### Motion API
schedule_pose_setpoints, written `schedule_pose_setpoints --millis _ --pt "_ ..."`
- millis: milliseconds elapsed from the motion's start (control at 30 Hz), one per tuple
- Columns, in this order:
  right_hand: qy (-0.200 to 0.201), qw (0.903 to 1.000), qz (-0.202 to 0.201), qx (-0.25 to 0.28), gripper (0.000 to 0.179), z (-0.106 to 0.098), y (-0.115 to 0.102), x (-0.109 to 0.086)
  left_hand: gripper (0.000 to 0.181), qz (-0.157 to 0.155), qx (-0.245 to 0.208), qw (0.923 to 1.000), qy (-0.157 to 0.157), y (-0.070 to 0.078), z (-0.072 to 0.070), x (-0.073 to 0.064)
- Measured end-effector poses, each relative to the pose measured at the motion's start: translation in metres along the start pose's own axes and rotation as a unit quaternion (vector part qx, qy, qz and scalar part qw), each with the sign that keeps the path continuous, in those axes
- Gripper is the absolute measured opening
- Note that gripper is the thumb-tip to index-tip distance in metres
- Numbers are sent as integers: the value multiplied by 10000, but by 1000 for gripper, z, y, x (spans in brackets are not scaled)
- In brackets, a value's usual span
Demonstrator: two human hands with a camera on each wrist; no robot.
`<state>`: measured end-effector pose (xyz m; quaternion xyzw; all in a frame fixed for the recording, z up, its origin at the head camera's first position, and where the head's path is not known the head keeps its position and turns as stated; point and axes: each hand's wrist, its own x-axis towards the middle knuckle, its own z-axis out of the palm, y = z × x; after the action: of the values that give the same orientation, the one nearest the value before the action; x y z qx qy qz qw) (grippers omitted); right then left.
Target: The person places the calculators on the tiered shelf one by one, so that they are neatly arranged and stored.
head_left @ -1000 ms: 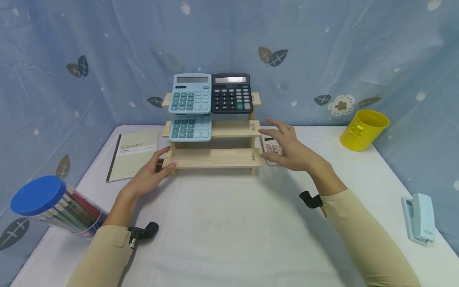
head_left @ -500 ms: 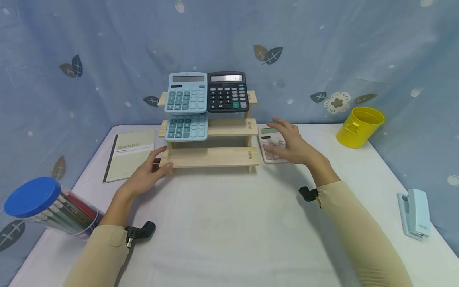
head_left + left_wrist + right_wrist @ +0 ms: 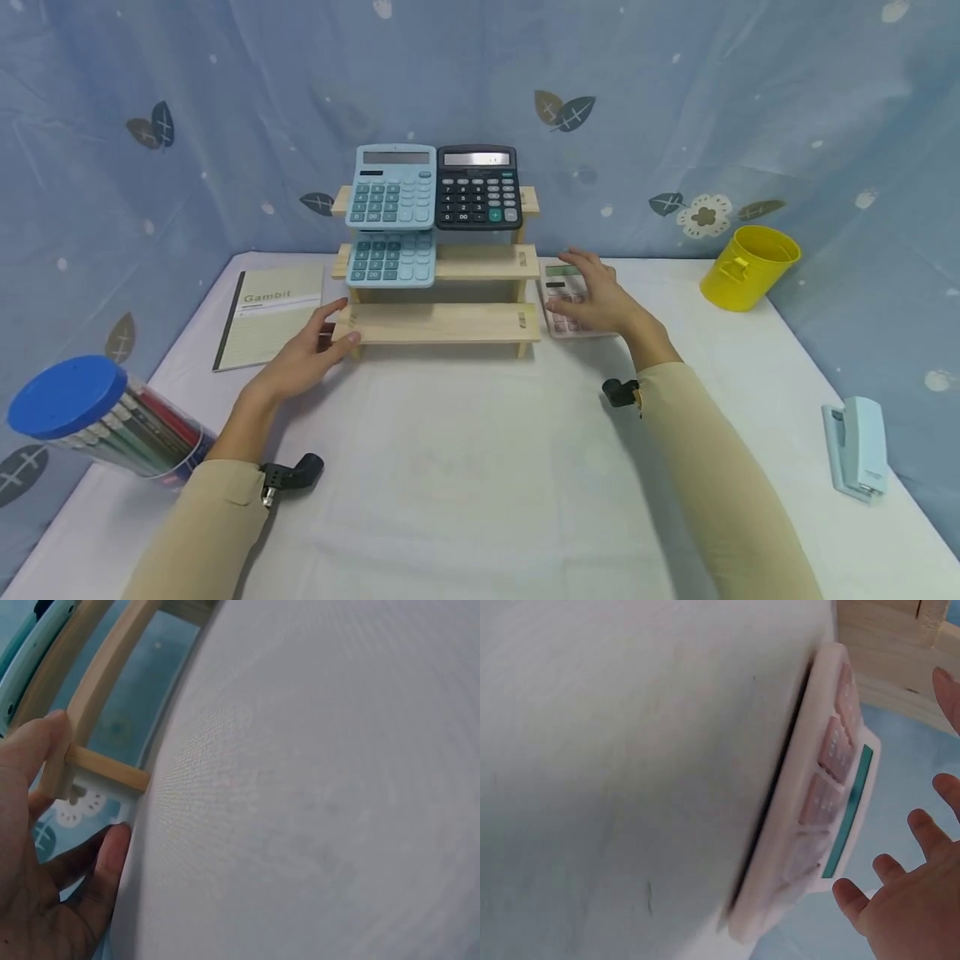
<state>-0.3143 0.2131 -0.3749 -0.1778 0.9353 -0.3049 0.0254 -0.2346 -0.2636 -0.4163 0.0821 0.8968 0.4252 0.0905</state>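
Observation:
A three-tier wooden rack point(image 3: 480, 325) stands at the back. My left hand point(image 3: 303, 354) holds the left end of its lowest tier, the thumb point(image 3: 52, 731) against the board's front edge in the left wrist view. Over a pink calculator point(image 3: 558, 304) lying flat on the table right of the rack, my right hand point(image 3: 600, 296) hovers with fingers spread. In the right wrist view its fingertips point(image 3: 922, 825) stand apart from the calculator's green display. The top tier carries a light blue calculator point(image 3: 393, 187) and a black calculator point(image 3: 478, 190); a second blue calculator point(image 3: 390, 260) leans on the middle tier.
A notebook point(image 3: 270, 317) lies left of the rack. Nearer on the left is a clear pencil tub point(image 3: 146, 433) with a blue lid. A yellow bucket point(image 3: 750, 268) stands at the back right, and a light blue stapler-like tool point(image 3: 858, 450) sits near the right edge.
My right hand has left the rack's right end and moved over the pink calculator. The left hand stays at the lowest tier's left end.

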Motion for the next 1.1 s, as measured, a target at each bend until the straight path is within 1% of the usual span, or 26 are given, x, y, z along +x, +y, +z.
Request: schedule_pose_setpoints --millis 133,200,300,433,500,633,800,900,1100 --pt "-46 9995 276 -112 90 4 -1 6 80 58 -2 10000 -28 0 -1 2" --pt "-145 9987 459 -175 94 5 -2 7 80 56 14 10000 -30 1 0 3" --pt "-243 9967 662 -408 98 6 -4 8 80 63 1 10000 -25 2 0 5" --pt "-259 9931 846 -774 97 8 -4 10 79 120 -40 9999 -20 5 1 8" --pt "-287 9915 931 -860 97 9 -3 11 79 134 -42 9999 -22 6 1 9" --pt "-393 9883 1127 -947 104 12 -2 11 80 123 -36 9999 -36 5 1 10" --pt "-535 9827 1471 -992 115 16 -4 5 79 44 -51 10000 -57 2 0 9" --pt "-561 9811 1608 -924 117 17 -9 2 78 24 -51 10000 -48 1 -2 6" --pt "-436 9774 1831 -957 116 17 -14 2 80 42 -24 10000 -28 0 -1 1"
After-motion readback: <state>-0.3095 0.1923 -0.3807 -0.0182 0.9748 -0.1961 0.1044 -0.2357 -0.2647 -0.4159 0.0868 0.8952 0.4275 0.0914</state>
